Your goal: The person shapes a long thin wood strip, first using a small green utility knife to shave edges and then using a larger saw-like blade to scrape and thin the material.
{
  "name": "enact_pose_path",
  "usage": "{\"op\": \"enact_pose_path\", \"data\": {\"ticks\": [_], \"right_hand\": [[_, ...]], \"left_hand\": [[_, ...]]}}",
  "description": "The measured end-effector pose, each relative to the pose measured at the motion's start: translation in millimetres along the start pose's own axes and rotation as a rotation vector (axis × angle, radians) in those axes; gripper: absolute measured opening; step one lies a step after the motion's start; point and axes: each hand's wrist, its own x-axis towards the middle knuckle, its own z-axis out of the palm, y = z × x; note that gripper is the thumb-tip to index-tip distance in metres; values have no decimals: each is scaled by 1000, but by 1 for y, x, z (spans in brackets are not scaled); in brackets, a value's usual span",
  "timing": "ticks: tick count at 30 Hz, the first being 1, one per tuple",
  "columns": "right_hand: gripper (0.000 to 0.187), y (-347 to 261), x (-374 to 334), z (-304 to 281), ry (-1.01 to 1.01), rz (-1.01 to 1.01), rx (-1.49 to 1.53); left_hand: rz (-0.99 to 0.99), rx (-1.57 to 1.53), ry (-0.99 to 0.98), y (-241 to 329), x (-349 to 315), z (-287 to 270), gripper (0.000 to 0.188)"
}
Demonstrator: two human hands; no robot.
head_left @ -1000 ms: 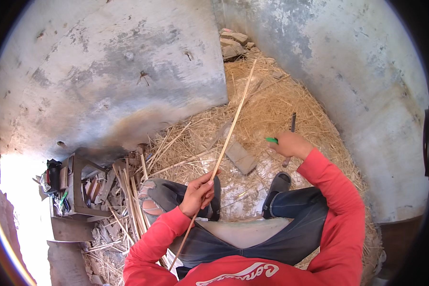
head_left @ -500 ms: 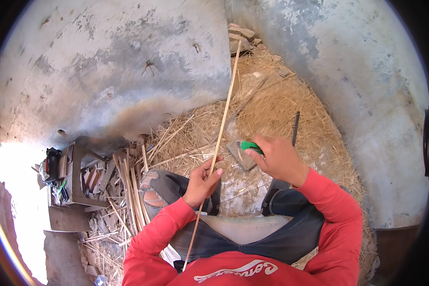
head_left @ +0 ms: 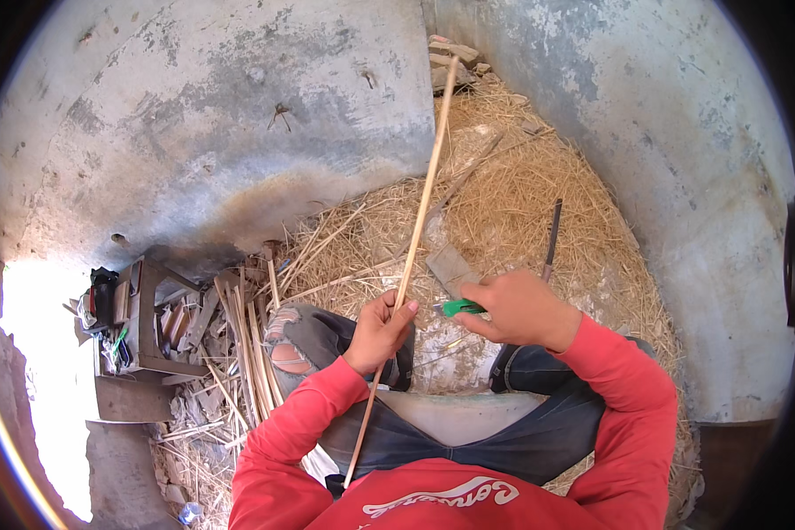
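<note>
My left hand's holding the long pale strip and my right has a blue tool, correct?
Not quite: the head view shows that the tool in your right hand is green, not blue. Your left hand does hold the long pale strip.

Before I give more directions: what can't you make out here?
In the head view:
Green tool: handle mostly covered by the right hand.
Pale stick: gripped stretch hidden behind the left hand.
Dark rod: lower end hidden behind the right hand.
Small items by the wooden stand: too small to identify.
</note>
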Motion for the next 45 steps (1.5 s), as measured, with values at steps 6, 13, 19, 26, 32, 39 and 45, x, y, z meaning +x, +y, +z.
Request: {"op": "enact_pose_path", "data": {"ticks": [6, 13, 19, 26, 32, 39, 45], "right_hand": [[35, -1, 1, -5, -29, 2, -35], [37, -10, 0, 8, -1, -48, -128], [36, -11, -1, 7, -24, -82, -144], [36, -12, -1, 9, -15, -100, -140], [35, -12, -3, 11, -45, -88, -106], [35, -12, -2, 8, -58, -89, -118], [35, -12, -3, 10, -67, -87, -102]], "left_hand": [[48, 162, -3, -2, 2, 4, 16], [27, 202, -47, -16, 7, 3, 17], [-15, 120, -10, -8, 5, 2, 20], [71, 213, -101, -14, 6, 3, 16], [-23, 61, -54, -11, 6, 0, 14], [145, 260, -121, -9, 3, 7, 14], [74, 229, -135, -12, 5, 0, 12]]}}
